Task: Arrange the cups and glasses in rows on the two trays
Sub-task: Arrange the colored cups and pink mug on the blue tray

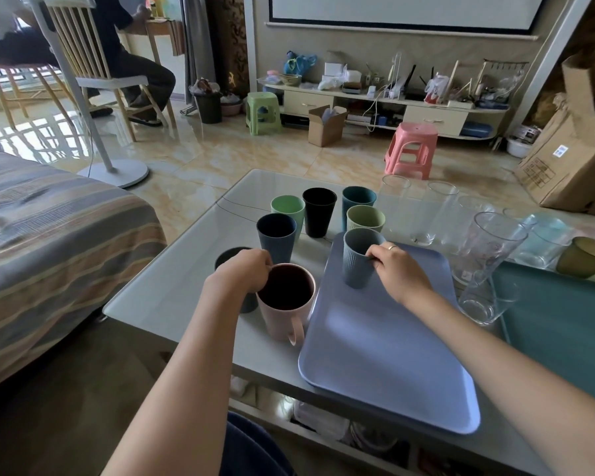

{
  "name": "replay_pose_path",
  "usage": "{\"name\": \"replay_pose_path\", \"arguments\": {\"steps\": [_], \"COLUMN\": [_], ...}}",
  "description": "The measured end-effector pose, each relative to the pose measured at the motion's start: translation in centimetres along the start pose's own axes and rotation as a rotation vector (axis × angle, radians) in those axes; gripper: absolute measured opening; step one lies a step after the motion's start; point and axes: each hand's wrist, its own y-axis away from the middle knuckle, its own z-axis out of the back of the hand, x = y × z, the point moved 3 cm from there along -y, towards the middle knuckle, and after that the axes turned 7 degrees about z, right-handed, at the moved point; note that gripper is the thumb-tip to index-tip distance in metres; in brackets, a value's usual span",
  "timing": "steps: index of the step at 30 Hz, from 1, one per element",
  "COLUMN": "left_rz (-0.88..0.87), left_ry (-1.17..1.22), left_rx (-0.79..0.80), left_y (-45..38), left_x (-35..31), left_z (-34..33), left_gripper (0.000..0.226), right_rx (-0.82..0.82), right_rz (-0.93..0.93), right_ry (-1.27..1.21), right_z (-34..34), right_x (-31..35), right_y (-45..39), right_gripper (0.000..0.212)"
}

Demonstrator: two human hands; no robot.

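Left hand pinches pink mug rim – right hand grips grey-blue cup on blue tray; glass-topped table, tiled floor.

Pink mug, ribbed grey-blue cup, lavender tray, teal tray

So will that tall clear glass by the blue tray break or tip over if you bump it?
Probably. The tall clear glass looks thin-walled, so likely fragile. It already leans, wide rim over narrow base, so it may tip easily.

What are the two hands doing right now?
Left hand: pinching the pink mug by its rim.
Right hand: holding the grey-blue cup on the blue tray.
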Motion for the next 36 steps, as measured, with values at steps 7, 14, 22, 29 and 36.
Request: {"name": "replay_pose_path", "arguments": {"steps": [7,14,22,29,36], "left_rz": [0.018,0.023,-0.151,-0.376,-0.376], "left_ry": [0.042,0.069,0.248,0.337,0.399], "left_rx": [-0.095,-0.208,-0.397,-0.463,-0.643], "left_y": [0.5,0.9,2.5,3.3,2.6], "left_x": [0.0,-0.2,-2.0,-4.5,-5.3], "left_z": [0.6,1.0,3.5,3.4,3.0], "left_gripper": [0.026,0.048,0.082,0.064,0.044], "right_rx": [-0.067,-0.247,-0.035,-0.137,-0.259], "right_rz": [0.012,0.308,0.308,0.168,0.162], "right_ry": [-0.007,-0.171,-0.458,-0.474,-0.445], "right_z": [0.0,0.6,-0.8,0.3,3.4], "right_x": [0.5,8.7,13.1,10.9,7.0], "right_y": [0.5,1.6,-2.3,-3.3,-0.5], "right_gripper": [0.019,0.025,0.07,0.024,0.02]}}
